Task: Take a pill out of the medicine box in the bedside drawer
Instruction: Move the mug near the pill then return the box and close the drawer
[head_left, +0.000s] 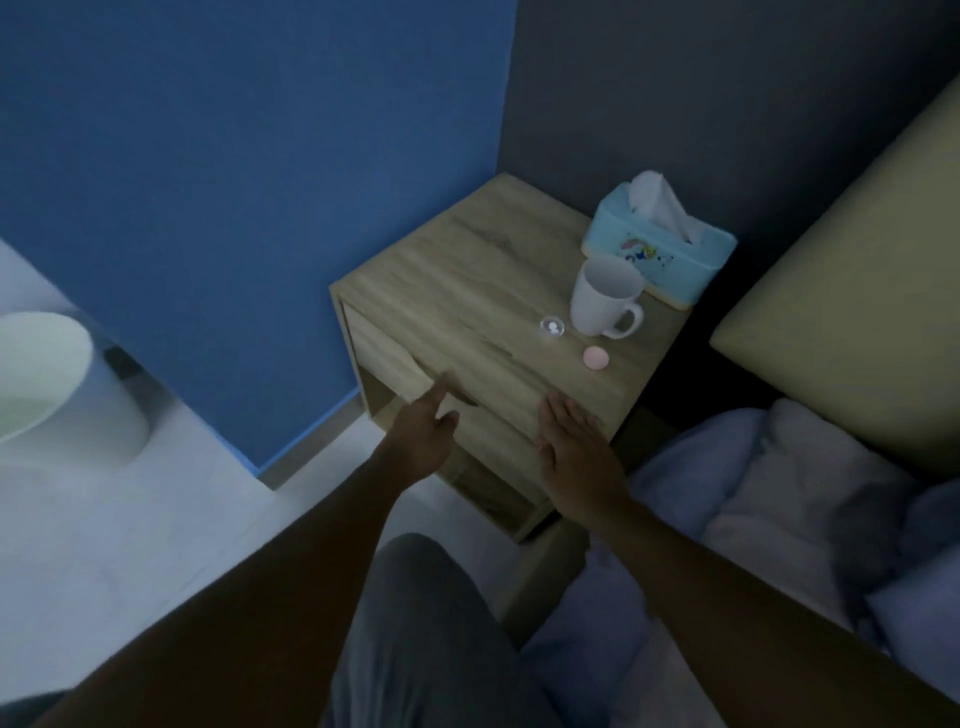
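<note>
Hands come first in the head view: the left hand (423, 434) loosely spread with its index finger stretched to the upper edge of the shut, light-wood drawer front (415, 374), the right hand (574, 449) flat and empty, fingers together, just beside the cabinet's near corner. That edge runs from far left to near right, the left hand nearer its middle, so the pull looks like its job. No medicine box shows; presumably it lies inside, below the bedside cabinet's wood-grain top (467, 270).

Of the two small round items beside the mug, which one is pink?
The pink disc, lying nearer the nightstand's front edge, right of the clear dome, which is transparent.
</note>
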